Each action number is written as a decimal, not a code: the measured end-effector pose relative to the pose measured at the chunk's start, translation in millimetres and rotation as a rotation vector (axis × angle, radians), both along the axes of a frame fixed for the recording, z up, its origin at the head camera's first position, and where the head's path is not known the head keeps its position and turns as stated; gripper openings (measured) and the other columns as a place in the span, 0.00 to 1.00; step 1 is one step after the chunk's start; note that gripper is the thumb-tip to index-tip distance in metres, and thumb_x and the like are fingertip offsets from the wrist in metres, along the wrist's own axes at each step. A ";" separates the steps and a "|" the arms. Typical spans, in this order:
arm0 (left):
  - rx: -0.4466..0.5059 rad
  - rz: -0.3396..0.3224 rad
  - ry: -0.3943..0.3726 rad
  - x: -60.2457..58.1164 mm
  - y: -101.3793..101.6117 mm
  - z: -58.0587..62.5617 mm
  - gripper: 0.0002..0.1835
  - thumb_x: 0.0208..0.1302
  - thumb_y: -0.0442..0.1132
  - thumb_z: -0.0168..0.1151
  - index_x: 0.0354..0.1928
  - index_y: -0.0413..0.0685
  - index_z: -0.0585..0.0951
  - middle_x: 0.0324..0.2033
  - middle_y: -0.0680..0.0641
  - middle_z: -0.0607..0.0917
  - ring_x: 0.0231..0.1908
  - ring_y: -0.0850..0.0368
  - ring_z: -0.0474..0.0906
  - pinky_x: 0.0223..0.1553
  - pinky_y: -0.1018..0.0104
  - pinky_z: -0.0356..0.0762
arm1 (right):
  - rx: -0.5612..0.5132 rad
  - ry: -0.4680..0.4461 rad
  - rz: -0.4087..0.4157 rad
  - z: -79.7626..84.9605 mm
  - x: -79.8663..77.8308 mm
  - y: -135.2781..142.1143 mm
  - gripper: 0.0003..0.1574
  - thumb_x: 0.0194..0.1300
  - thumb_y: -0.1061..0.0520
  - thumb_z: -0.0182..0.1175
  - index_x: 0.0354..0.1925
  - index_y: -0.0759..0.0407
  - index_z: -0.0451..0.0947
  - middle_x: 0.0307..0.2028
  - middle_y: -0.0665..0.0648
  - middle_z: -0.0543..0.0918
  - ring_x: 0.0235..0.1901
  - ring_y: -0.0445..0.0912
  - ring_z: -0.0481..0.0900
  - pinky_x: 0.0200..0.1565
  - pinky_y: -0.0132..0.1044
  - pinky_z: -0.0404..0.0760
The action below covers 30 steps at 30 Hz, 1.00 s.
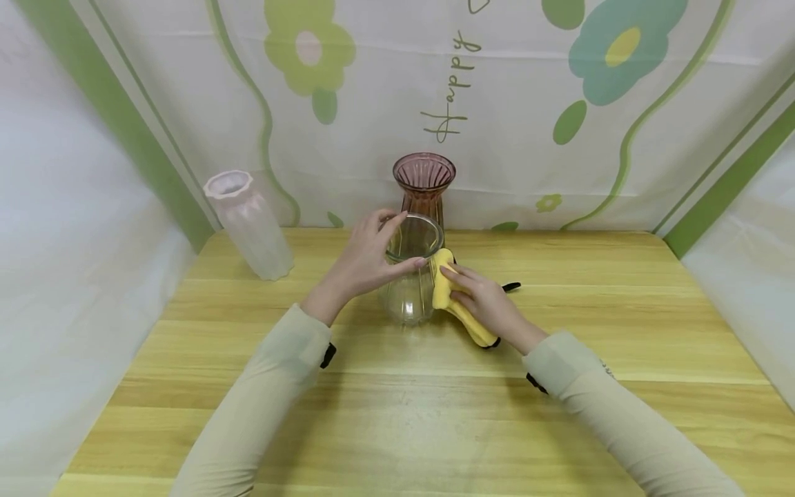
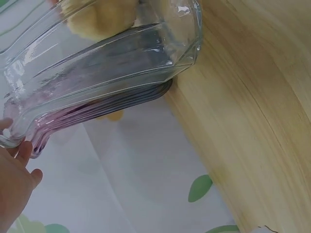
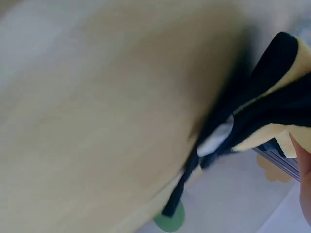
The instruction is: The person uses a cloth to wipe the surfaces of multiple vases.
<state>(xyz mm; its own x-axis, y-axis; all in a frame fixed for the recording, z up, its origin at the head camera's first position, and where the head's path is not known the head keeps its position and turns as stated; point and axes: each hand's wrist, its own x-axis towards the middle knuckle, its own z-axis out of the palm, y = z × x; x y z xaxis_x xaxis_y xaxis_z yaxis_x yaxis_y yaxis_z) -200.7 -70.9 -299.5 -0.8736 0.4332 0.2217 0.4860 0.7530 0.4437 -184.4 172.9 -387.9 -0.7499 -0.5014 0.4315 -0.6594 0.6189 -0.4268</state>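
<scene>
A clear glass vase [image 1: 408,297] stands upright on the wooden table, with its round rim toward the head camera. My left hand [image 1: 366,259] grips that rim from the left, thumb on the near side and fingers on the far side. In the left wrist view the clear vase [image 2: 112,63] fills the upper left, with fingertips at its mouth. My right hand [image 1: 487,300] holds a yellow cloth [image 1: 443,279] against the vase's right side. Black edging and a white tag show on the cloth [image 3: 272,92] in the right wrist view.
Right behind the clear vase stands a pink-purple ribbed glass vase [image 1: 424,172]. A frosted white-pink vase [image 1: 254,228] stands at the table's back left. A white curtain [image 1: 497,103] printed with flowers hangs along the back edge of the table [image 1: 404,428].
</scene>
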 end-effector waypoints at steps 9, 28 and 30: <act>-0.009 -0.034 0.034 -1.9 -4.5 -0.8 0.44 0.60 0.59 0.60 0.72 0.43 0.59 0.69 0.39 0.62 0.70 0.43 0.56 0.72 0.44 0.49 | -0.149 0.070 -0.021 26.2 -4.0 -13.4 0.32 0.57 0.68 0.64 0.62 0.65 0.72 0.60 0.68 0.75 0.57 0.61 0.77 0.55 0.47 0.79; -0.064 -0.056 0.009 -4.0 -6.4 2.1 0.48 0.59 0.63 0.57 0.74 0.47 0.53 0.73 0.45 0.57 0.73 0.44 0.53 0.74 0.42 0.39 | 0.122 -0.047 -0.041 -8.3 -1.8 -0.2 0.32 0.62 0.62 0.62 0.64 0.58 0.70 0.62 0.67 0.73 0.53 0.60 0.80 0.53 0.50 0.80; -0.053 -0.041 0.012 -4.1 -6.1 0.8 0.48 0.58 0.64 0.57 0.74 0.47 0.54 0.73 0.44 0.56 0.73 0.44 0.52 0.74 0.42 0.42 | 0.140 -0.057 -0.036 -9.7 -2.0 1.2 0.32 0.62 0.61 0.61 0.64 0.58 0.70 0.63 0.66 0.73 0.52 0.60 0.80 0.52 0.50 0.81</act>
<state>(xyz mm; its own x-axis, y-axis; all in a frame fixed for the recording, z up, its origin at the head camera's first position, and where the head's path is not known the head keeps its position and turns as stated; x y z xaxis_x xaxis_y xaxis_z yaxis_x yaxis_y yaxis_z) -204.9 -77.0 -298.7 -0.8521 0.4804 0.2075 0.5222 0.7546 0.3973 -186.4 174.2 -397.7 -0.7900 -0.5259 0.3152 -0.6126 0.6979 -0.3710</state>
